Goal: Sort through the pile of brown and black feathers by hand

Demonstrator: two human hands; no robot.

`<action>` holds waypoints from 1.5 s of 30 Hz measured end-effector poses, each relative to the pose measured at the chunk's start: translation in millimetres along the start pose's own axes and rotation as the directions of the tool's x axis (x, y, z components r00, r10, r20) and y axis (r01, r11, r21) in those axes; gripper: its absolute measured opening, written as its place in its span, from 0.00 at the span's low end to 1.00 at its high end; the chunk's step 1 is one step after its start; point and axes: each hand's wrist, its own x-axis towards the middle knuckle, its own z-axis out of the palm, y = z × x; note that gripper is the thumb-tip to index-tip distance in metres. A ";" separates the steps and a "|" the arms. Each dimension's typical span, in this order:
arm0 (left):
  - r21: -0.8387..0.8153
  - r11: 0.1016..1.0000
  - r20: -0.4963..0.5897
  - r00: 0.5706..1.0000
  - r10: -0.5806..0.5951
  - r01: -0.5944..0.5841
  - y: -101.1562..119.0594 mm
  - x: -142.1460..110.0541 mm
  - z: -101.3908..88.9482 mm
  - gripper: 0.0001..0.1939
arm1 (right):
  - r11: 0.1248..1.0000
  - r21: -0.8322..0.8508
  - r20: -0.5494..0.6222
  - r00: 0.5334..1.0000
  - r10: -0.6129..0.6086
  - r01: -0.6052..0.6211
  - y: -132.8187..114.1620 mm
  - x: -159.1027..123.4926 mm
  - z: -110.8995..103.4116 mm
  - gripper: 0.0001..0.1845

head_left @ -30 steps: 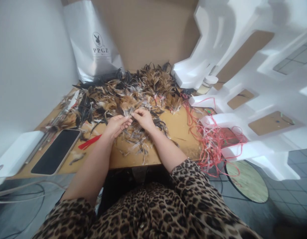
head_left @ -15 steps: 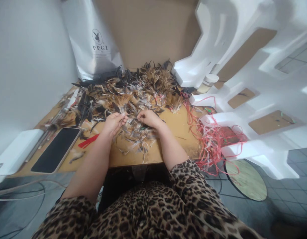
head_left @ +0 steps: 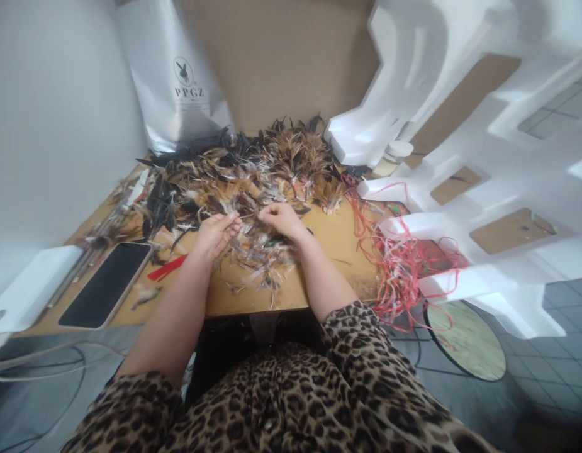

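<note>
My left hand [head_left: 218, 234] is closed in a pinch at the front of the feather pile, and a pale feather appears to sit at its fingertips. Facing it, my right hand [head_left: 284, 220] is also pinched, a short gap away; whatever its fingers hold is too small to make out. Brown and black feathers [head_left: 215, 173] are heaped just beyond both hands. Under and between my wrists lies a looser scatter of grey and white fluffy feathers [head_left: 260, 258]. Tied-looking bunches of brown feathers [head_left: 302, 148] stand at the back of the heap.
On the left are a phone [head_left: 106, 286], a white power bank [head_left: 33, 286] and a red strip [head_left: 167, 268]. A silver bag [head_left: 187, 119] stands behind. Tangled red string [head_left: 399, 270], a lidded jar [head_left: 392, 157] and white foam packing [head_left: 446, 226] crowd the right. A round stool [head_left: 467, 340] sits below.
My right hand has risen slightly, away from the loose feathers, and its fingers have turned a little. The left hand stays almost in place.
</note>
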 end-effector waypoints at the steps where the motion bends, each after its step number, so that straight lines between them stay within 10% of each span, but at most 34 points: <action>1: -0.004 1.000 -0.003 1.000 -0.012 0.012 -0.2 0.3 0.3 0.07 | 0.980 0.193 -0.016 0.998 0.053 -0.049 -0.6 0.8 0.1 0.08; 7: 0.044 0.992 0.074 0.990 -0.122 0.119 -4.5 -2.7 5.0 0.06 | 0.600 0.754 0.171 0.962 0.213 -0.267 -5.0 1.2 13.7 0.19; 13: 0.021 0.994 0.104 0.988 -0.112 0.110 -3.9 -3.5 3.8 0.04 | 0.609 0.723 0.298 0.942 0.151 -0.326 -7.5 -3.2 22.2 0.20; 21: -0.119 0.993 -0.013 1.000 0.018 -0.019 4.8 2.2 -3.5 0.03 | 0.998 -0.034 0.066 0.997 -0.043 0.045 3.3 -3.3 20.6 0.11; 26: -0.084 0.996 -0.024 0.999 0.039 -0.041 2.2 2.4 -2.8 0.04 | 0.769 -0.611 0.080 0.981 -0.177 0.188 6.5 -7.7 31.1 0.15; 31: -0.050 0.998 -0.028 0.999 0.022 -0.024 0.8 2.0 -2.1 0.05 | 0.631 -0.761 0.115 0.989 -0.095 0.149 8.2 -9.1 37.4 0.16; 38: -0.037 0.999 -0.051 0.998 0.024 -0.026 1.5 1.5 -2.5 0.08 | 0.892 -0.430 -0.073 0.980 -0.188 0.139 16.1 2.3 28.4 0.09; 45: -0.036 0.999 -0.044 0.998 0.035 -0.037 3.4 -1.8 1.5 0.10 | 0.982 0.182 -0.023 0.998 0.058 -0.053 11.1 4.1 22.1 0.11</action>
